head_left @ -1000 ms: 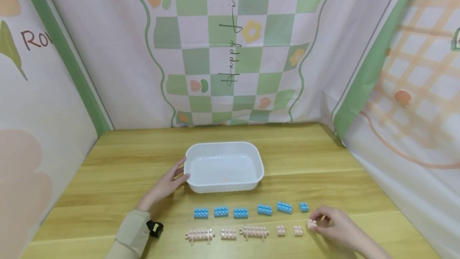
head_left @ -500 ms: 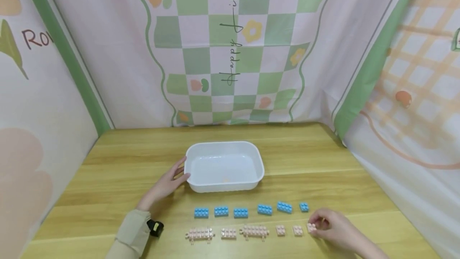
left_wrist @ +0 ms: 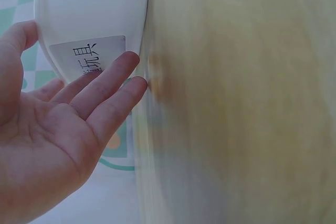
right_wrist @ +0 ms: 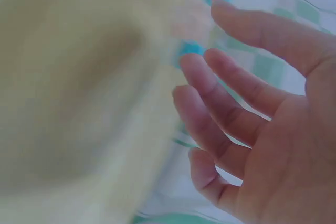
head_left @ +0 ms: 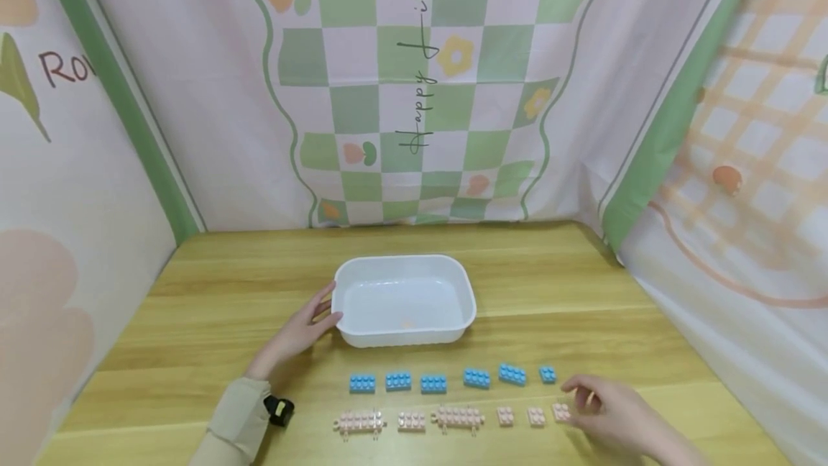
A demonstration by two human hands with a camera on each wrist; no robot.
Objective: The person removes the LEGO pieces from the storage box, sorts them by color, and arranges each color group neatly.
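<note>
At the left end of a white plastic basin [head_left: 404, 338], my left hand [head_left: 299, 331] rests with fingers fairly straight and thumb at the rim. The left wrist view shows those fingertips along the basin's labelled wall [left_wrist: 92, 53]. My right hand [head_left: 611, 412] is beside a small pink building brick [head_left: 560, 413] at the right end of the pink row. Its thumb and fingers are apart, with nothing between them in the right wrist view, where the hand [right_wrist: 262, 124] has loosely bent fingers. Two more small pink bricks [head_left: 535, 417] lie just left of that one.
Farther left in the pink row are a larger brick [head_left: 411, 421] and two long pieces with side pegs [head_left: 360, 422]. Several blue bricks [head_left: 433, 384] form a row between these and the basin. A patterned curtain [head_left: 414, 92] hangs behind the wooden table [head_left: 246, 265].
My right hand has set the small pink brick down at the row's end, let go and drawn slightly right. My left hand has stayed at the basin.
</note>
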